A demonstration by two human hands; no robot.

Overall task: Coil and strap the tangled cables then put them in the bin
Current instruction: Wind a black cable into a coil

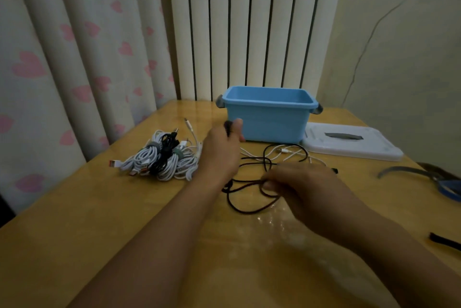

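A: How far along?
B: Strapped bundles lie on the worktop; bin looks empty.
A: Hands?
B: Left hand pinches the black cable end; right hand grips its loops; white cable waits.

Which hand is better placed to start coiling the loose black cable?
Right hand: it already pinches a loop of the black cable. The left hand is raised near the blue bin, gripping something small and dark.

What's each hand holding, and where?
Left hand pinches the black cable's end, raised; right hand grips its loops on the table.
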